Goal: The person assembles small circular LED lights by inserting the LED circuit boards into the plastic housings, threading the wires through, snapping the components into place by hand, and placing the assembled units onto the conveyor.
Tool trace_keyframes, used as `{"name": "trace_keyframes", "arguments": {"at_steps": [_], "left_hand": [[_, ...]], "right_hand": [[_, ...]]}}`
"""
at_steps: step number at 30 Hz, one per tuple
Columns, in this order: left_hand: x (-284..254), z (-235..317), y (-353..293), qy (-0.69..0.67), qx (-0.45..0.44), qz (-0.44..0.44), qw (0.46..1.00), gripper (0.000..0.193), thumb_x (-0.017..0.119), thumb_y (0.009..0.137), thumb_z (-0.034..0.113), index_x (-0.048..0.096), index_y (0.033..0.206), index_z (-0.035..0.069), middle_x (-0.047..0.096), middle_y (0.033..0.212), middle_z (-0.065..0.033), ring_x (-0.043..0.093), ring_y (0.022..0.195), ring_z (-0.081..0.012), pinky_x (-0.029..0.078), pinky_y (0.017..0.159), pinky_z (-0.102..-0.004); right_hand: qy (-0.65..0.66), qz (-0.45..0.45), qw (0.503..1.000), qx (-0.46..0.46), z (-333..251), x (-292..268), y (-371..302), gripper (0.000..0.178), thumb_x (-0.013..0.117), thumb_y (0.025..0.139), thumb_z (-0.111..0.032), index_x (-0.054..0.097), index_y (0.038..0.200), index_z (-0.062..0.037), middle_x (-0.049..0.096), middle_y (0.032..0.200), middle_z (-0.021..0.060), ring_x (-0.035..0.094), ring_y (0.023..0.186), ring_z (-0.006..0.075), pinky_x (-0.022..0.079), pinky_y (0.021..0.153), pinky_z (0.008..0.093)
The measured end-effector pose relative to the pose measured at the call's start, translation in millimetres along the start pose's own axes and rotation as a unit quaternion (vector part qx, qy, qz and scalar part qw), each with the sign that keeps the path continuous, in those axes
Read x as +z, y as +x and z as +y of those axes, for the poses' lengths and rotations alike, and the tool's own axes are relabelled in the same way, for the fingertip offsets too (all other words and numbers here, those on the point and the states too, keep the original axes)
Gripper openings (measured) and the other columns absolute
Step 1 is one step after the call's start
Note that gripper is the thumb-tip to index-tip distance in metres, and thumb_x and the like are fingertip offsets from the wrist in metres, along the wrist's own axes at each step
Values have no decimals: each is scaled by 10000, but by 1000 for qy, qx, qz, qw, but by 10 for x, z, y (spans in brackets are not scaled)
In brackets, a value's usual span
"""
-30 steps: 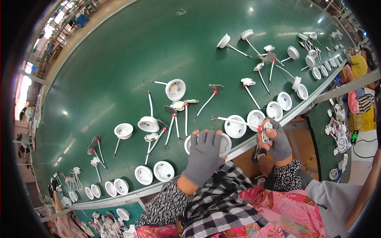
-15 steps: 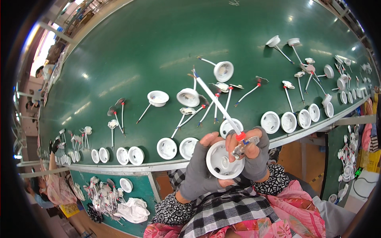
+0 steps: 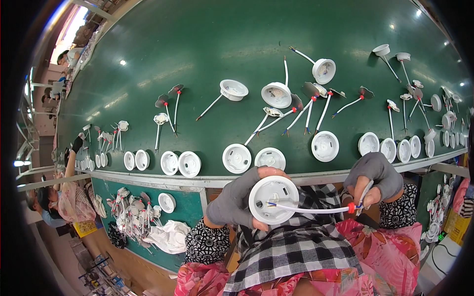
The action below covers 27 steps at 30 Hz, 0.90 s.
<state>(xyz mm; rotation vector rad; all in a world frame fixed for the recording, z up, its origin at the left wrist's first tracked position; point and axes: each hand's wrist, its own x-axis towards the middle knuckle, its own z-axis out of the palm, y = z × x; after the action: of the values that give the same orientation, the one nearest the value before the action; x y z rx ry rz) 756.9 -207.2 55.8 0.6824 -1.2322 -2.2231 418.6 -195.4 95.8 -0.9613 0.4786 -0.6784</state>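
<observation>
My left hand (image 3: 234, 200), in a grey fingerless glove, grips a white round lamp housing (image 3: 264, 186) with its hollow side facing up. My right hand (image 3: 377, 180), gloved the same way, pinches a small thin plate (image 3: 365, 190) seen nearly edge-on. From that plate runs a white cable (image 3: 316, 210) with a red ring (image 3: 351, 207) close to the fingers. Its stripped wire ends lie over the hollow of the housing; whether they enter a hole, I cannot tell.
White housings (image 3: 237, 158) stand in a row along the front edge of the green bench (image 3: 163, 59). Beyond them lie cabled lamp parts (image 3: 276, 94). A lower side table at left bears a heap of cabled parts (image 3: 136, 212) and a white cloth (image 3: 169, 236). Another person's gloved hand (image 3: 77, 143) is at far left.
My hands have drawn apart, the right one moving right with the plate. The cable has swung from pointing up over the bench to lying across the housing. The view has shifted.
</observation>
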Motion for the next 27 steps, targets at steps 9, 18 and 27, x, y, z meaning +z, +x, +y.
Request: {"name": "trace_keyframes", "arguments": {"at_steps": [9,18,27], "left_hand": [[-79,113,36,140,-26,-61,988,950,933,609,178,452,1413,21,570,1349,-92,554,1245,-205,424,1073,-354],[-51,225,146,284,-15,-79,955,900,936,621,255,492,1369,27,590,1326,-133,574,1242,-255,433,1058,-380],[184,256,160,362,-89,-15,928,946,951,614,289,462,1385,41,601,1301,-100,595,1200,-208,468,1001,-340]], "right_hand": [[-82,21,987,135,-145,123,96,137,772,860,-113,741,918,7,696,754,30,600,670,66,445,582,239],[-212,30,957,196,-383,170,202,228,736,892,-252,737,934,-28,661,701,25,590,645,68,439,568,258],[-381,94,897,204,-270,450,466,302,658,890,-319,650,967,-27,640,737,137,667,691,287,494,632,404]]}}
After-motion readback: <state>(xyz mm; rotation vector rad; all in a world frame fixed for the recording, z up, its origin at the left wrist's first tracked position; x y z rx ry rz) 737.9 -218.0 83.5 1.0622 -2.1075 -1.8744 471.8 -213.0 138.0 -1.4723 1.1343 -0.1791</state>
